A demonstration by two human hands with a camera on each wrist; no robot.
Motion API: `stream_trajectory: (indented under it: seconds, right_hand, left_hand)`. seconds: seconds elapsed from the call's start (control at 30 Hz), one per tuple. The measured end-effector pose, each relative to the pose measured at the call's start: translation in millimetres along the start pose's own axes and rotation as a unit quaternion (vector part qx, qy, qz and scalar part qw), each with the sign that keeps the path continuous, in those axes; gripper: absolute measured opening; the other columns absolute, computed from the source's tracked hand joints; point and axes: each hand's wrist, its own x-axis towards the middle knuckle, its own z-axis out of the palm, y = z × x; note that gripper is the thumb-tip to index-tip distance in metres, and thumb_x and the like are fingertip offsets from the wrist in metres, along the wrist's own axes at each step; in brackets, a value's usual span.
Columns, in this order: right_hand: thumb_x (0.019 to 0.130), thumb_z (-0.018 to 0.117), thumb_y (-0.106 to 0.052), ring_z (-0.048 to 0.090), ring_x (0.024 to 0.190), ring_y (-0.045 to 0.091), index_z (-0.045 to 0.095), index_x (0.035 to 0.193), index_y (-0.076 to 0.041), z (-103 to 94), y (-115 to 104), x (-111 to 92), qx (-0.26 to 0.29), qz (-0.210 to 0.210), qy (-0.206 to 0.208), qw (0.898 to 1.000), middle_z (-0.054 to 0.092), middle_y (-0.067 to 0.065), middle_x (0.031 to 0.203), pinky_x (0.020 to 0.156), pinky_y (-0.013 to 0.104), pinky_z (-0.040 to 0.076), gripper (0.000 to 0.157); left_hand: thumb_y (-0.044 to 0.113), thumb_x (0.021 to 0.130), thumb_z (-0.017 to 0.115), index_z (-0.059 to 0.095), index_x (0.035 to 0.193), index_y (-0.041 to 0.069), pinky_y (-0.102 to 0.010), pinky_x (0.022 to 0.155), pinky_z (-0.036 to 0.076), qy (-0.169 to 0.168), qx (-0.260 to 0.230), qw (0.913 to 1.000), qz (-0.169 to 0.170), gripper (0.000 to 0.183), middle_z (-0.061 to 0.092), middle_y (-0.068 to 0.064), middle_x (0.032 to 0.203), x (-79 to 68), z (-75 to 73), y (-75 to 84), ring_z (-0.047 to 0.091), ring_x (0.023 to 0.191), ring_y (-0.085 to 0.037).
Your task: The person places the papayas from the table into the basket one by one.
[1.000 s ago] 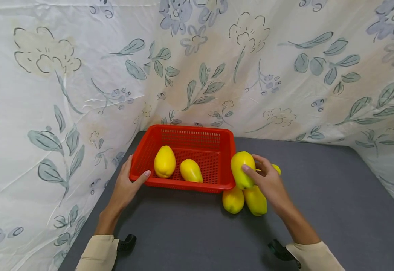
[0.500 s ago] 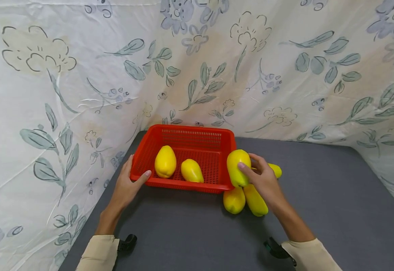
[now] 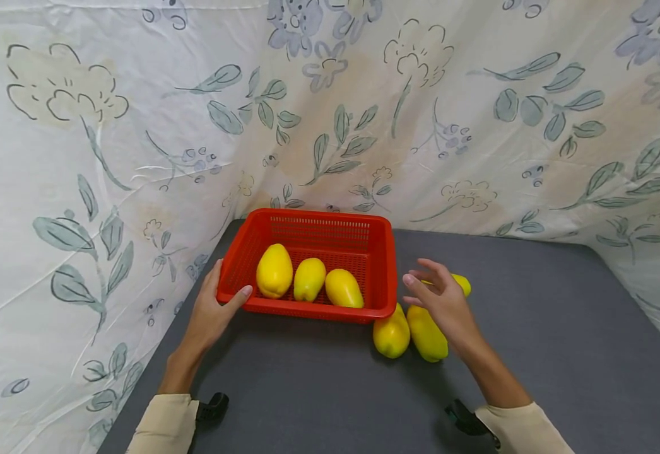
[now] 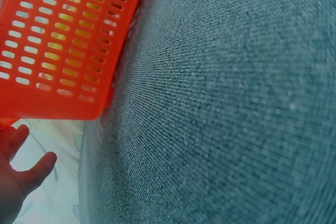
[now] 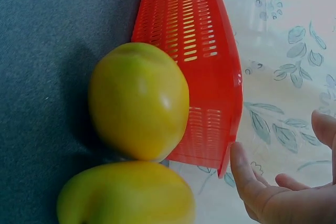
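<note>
A red slotted plastic basket holds three yellow mango-like fruits, including a middle fruit and a right fruit. My left hand touches the basket's left end, its thumb stretched out by the front corner. In the left wrist view that thumb stands apart from the basket wall. My right hand is empty, fingers loosely bent beside the basket's right end. Below it on the table lie a rounder fruit and a longer fruit. More yellow fruit is partly hidden behind this hand.
The dark grey table spreads in front and to the right. A floral cloth hangs behind the basket and along the left side. Black devices sit at both wrists.
My right hand has let go of its fruit, which now lies in the basket between the other two. The right fruit there has shifted rightward. The left hand stays in place.
</note>
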Motion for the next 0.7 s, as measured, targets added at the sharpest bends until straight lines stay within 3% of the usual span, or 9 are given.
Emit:
stream_trajectory:
  seconds: [0.43,0.7]
  right_hand:
    - [0.105,0.069,-0.035,0.068,0.11,0.001,0.035,0.162,-0.008,-9.3,10.3,-5.5,0.002,-0.008,0.002,1.0,0.052,0.021,0.154,0.098,0.032,0.06,0.072]
    - [0.105,0.068,-0.03,0.068,0.112,0.002,0.036,0.161,-0.006,-13.1,15.2,-8.6,0.019,-0.009,0.008,1.0,0.052,0.021,0.153,0.095,0.027,0.06,0.069]
  left_hand:
    - [0.049,0.098,0.07,0.009,0.173,0.019,-0.064,0.114,0.045,-0.002,-0.004,1.0,0.006,0.101,0.021,-0.014,0.174,0.0,-1.5,-1.7,0.043,0.141,-0.04]
    - [0.049,0.098,0.071,0.009,0.173,0.018,-0.066,0.116,0.042,0.0,-0.002,1.0,0.006,0.101,0.022,-0.015,0.174,0.0,-2.1,-2.3,0.043,0.141,-0.041]
